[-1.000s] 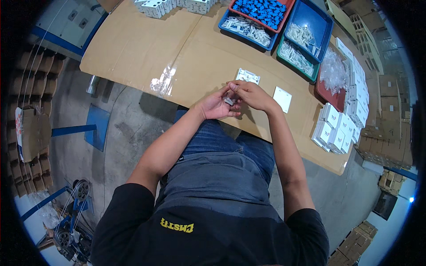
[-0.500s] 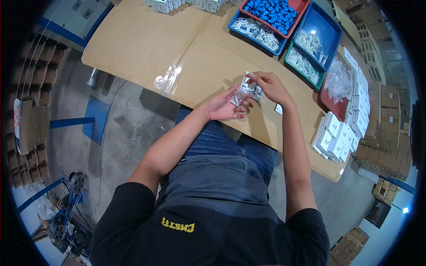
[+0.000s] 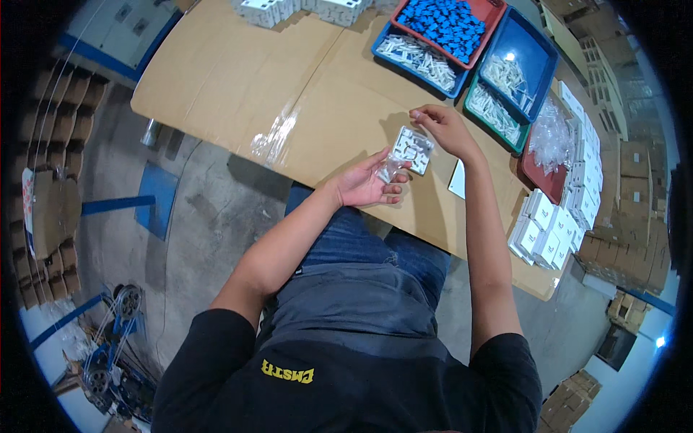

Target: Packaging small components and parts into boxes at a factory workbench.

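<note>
My left hand [image 3: 364, 180], palm up, is closed around a small clear plastic bag [image 3: 390, 170] with little white pieces in it. Just beyond its fingertips is a square white plate [image 3: 413, 150] with grey and dark fittings on its face. Over the table past that plate hovers my right hand [image 3: 442, 128], its thumb and fingertips drawn together. Whether anything tiny sits between them is too small to see. A flat white panel [image 3: 458, 179] lies partly behind my right forearm.
At the back right stand a red tray of blue pieces [image 3: 442, 29], and blue [image 3: 538, 43] and green [image 3: 473, 108] trays with white pieces. Clear bags [image 3: 552, 141] fill another red tray [image 3: 543, 180]. White units are stacked at right [image 3: 545, 227] and far left [image 3: 267, 11].
My right hand has moved up and away from the bag. The bag has shifted slightly toward me, and the white plate behind it now shows more fully.
</note>
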The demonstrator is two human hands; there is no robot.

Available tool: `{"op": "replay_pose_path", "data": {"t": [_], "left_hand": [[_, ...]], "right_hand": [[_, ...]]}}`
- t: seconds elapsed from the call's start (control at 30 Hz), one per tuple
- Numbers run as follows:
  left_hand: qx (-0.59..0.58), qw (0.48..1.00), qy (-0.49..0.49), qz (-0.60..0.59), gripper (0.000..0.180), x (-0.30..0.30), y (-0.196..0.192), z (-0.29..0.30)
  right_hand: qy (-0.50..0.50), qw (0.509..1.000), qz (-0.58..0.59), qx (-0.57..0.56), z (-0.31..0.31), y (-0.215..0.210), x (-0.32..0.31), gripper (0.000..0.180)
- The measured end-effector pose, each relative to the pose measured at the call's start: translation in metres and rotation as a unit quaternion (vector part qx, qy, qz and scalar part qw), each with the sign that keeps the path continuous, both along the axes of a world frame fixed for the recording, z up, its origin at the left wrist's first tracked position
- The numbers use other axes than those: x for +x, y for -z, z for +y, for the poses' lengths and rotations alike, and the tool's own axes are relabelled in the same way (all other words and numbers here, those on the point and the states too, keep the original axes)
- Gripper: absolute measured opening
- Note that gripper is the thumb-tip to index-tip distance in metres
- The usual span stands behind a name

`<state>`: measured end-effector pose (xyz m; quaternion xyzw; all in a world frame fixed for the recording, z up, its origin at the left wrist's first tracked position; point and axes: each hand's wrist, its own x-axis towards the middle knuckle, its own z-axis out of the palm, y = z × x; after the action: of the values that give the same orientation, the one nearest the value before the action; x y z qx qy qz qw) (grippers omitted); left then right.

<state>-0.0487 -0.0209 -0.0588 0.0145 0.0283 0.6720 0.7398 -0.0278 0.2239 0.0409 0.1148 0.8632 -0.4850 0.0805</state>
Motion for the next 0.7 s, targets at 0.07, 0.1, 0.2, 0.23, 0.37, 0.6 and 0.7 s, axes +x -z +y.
{"op": "replay_pose_path", "data": {"t": [0.07,0.1,0.2,0.23,0.37,0.6,0.7], "left_hand": [[-0.032,0.999,-0.009,0.006,0.064,0.000,-0.002,-0.004],[-0.040,0.999,-0.005,0.011,0.064,0.000,-0.005,-0.003],[-0.032,0.999,0.012,0.001,0.063,-0.001,-0.006,0.000],[-0.024,1.000,0.018,-0.004,0.063,-0.001,-0.006,0.000],[-0.028,0.999,0.018,0.019,0.063,0.001,-0.004,0.001],[-0.019,0.999,0.021,0.022,0.061,0.005,0.002,-0.001],[-0.017,0.999,0.024,0.018,0.060,0.005,0.003,-0.001]], "right_hand": [[0.024,0.996,0.052,0.061,0.006,0.000,-0.015,0.025],[0.049,0.985,0.109,0.127,0.016,0.007,-0.023,0.020],[0.145,0.948,0.164,0.232,0.041,0.012,-0.050,0.020],[0.154,0.937,0.176,0.260,0.046,0.012,-0.057,0.019],[0.162,0.902,0.178,0.359,0.061,0.028,-0.085,0.020],[0.194,0.859,0.176,0.441,0.059,0.050,-0.106,0.014],[0.213,0.861,0.194,0.418,0.057,0.050,-0.103,0.013]]}}
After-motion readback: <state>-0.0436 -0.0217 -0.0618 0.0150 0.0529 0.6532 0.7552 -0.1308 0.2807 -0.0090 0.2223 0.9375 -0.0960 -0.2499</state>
